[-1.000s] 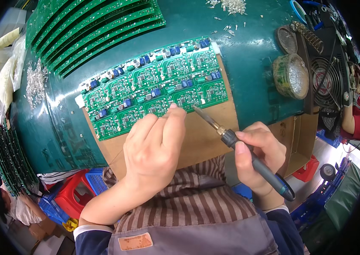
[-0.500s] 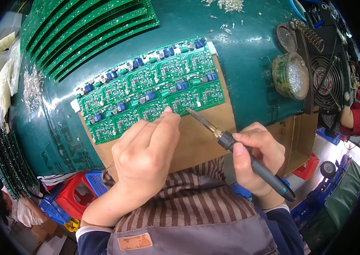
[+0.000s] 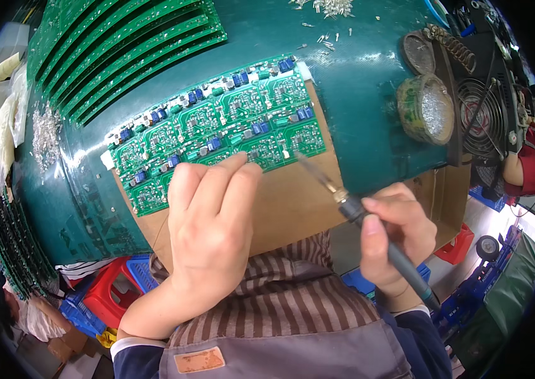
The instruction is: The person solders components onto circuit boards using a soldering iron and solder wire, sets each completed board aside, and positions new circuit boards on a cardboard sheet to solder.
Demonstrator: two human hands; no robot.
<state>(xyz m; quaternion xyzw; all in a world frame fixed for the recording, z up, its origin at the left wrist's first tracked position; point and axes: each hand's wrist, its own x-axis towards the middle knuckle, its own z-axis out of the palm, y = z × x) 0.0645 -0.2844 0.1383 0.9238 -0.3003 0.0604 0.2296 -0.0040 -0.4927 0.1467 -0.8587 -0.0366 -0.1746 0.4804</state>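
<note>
In my right hand point(image 3: 397, 234) is a soldering iron point(image 3: 386, 242), held like a pen. Its tip, slightly blurred, points at the near edge of a green circuit board panel point(image 3: 245, 104), toward the right end. The panel carries rows of blue, black and white parts and lies on brown cardboard point(image 3: 286, 199). My left hand point(image 3: 214, 227) is bent over the panel's near edge, back of the hand up. Its fingers are curled and pressed together, fingertips at the lower row of parts. Anything pinched beneath them is hidden.
Several green boards point(image 3: 135, 50) stand in a row at the far left. Small metal pieces lie in piles at the back point(image 3: 334, 7) and left point(image 3: 46, 136). To the right are a round taped container point(image 3: 425, 110), a coiled iron holder point(image 3: 454, 47) and a fan point(image 3: 479, 117).
My right hand has drawn the iron right and slightly nearer me, its tip leaving the spot beside my left fingers. My left fingers have shifted a little left and closer together.
</note>
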